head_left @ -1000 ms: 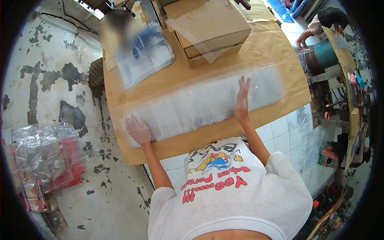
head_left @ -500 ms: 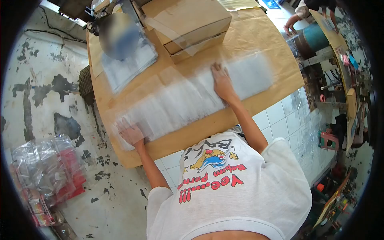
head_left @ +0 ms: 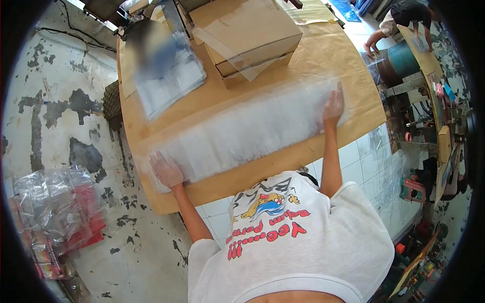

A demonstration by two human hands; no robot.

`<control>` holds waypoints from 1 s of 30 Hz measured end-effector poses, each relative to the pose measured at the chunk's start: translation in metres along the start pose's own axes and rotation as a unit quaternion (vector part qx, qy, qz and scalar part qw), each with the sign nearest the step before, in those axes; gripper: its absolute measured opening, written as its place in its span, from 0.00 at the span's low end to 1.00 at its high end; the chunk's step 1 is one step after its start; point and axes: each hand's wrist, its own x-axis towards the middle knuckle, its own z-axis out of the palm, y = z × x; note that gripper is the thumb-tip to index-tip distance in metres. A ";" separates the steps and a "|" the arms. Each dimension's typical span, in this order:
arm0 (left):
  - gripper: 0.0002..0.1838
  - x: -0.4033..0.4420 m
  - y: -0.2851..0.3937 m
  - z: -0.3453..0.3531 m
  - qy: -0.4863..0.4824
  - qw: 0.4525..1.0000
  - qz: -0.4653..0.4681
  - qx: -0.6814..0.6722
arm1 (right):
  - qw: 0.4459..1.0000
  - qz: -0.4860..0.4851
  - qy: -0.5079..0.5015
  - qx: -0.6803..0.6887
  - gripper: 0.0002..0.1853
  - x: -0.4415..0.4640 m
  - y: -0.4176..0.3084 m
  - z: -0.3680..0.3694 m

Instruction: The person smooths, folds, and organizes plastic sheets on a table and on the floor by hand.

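Note:
A long row of overlapping clear plastic sheets or bags (head_left: 252, 129) lies fanned out across the brown-covered table (head_left: 230, 184). My left hand (head_left: 166, 169) rests flat on the near left end of the row, fingers stretched out. At the far right end, my right hand (head_left: 333, 104) lies against the plastic with its fingers extended. Neither hand is wrapped round anything. Whether the pieces are bags or plain sheets I cannot tell.
Beyond the row stands a cardboard box (head_left: 247, 38) with a clear strip hanging over its edge. A stack of clear plastic (head_left: 172, 83) lies at the back left. Packed plastic bundles (head_left: 58, 217) are on the floor at left. Another person (head_left: 404, 22) bends at the upper right.
My right hand has slid right along the plastic row, from its middle to its right end. The left hand stays at the left end. The other person shows more fully.

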 end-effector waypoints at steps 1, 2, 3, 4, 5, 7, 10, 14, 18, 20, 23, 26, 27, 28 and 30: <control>0.29 0.001 0.003 -0.001 -0.006 1.000 -0.006 -0.002 | 0.998 -0.032 -0.012 -0.053 0.23 0.005 0.023 -0.008; 0.29 0.001 0.005 -0.002 -0.009 1.000 -0.008 0.006 | 0.992 -0.062 -0.023 -0.106 0.22 0.008 0.039 -0.015; 0.29 0.001 0.007 -0.003 -0.012 1.000 -0.009 0.016 | 0.984 -0.089 -0.042 -0.149 0.22 0.010 0.046 -0.021; 0.30 0.002 0.007 -0.003 -0.014 0.999 -0.011 0.028 | 0.973 -0.117 -0.062 -0.190 0.22 0.012 0.049 -0.025; 0.29 -0.001 0.000 0.007 -0.005 0.999 0.031 0.038 | 0.960 -0.144 -0.084 -0.227 0.22 0.013 0.052 -0.028; 0.29 -0.004 -0.036 0.038 0.015 0.992 0.104 0.074 | 0.956 -0.146 -0.132 -0.218 0.21 0.011 0.058 -0.032; 0.28 -0.002 -0.030 0.030 -0.008 0.995 0.095 0.018 | 0.945 -0.195 -0.159 -0.211 0.21 0.008 0.100 -0.015; 0.26 0.007 0.004 -0.043 -0.146 0.982 0.052 -0.105 | 0.970 -0.109 -0.201 -0.082 0.22 0.011 0.093 -0.020; 0.23 -0.032 -0.034 -0.048 -0.148 0.935 0.241 -0.214 | 0.969 -0.123 -0.179 -0.117 0.22 0.013 0.073 -0.025; 0.21 -0.026 -0.043 -0.084 -0.314 0.889 0.212 -0.258 | 0.970 -0.114 -0.180 -0.115 0.22 0.013 0.075 -0.024; 0.19 0.000 -0.031 -0.169 -0.488 0.814 -0.009 -0.315 | 0.965 -0.135 -0.182 -0.129 0.22 0.014 0.077 -0.024; 0.18 0.028 -0.065 -0.121 -0.185 0.947 -0.084 -0.249 | 0.958 -0.149 -0.198 -0.145 0.22 0.014 0.089 -0.022; 0.20 0.036 -0.091 -0.089 -0.105 0.977 -0.004 -0.184 | 0.958 -0.145 -0.204 -0.140 0.22 0.014 0.087 -0.022; 0.22 0.039 -0.114 -0.063 -0.024 0.990 0.079 -0.114 | 0.959 -0.139 -0.206 -0.136 0.22 0.013 0.085 -0.024; 0.21 0.043 -0.126 -0.044 -0.020 0.993 0.093 -0.070 | 0.963 -0.137 -0.196 -0.128 0.22 0.014 0.078 -0.022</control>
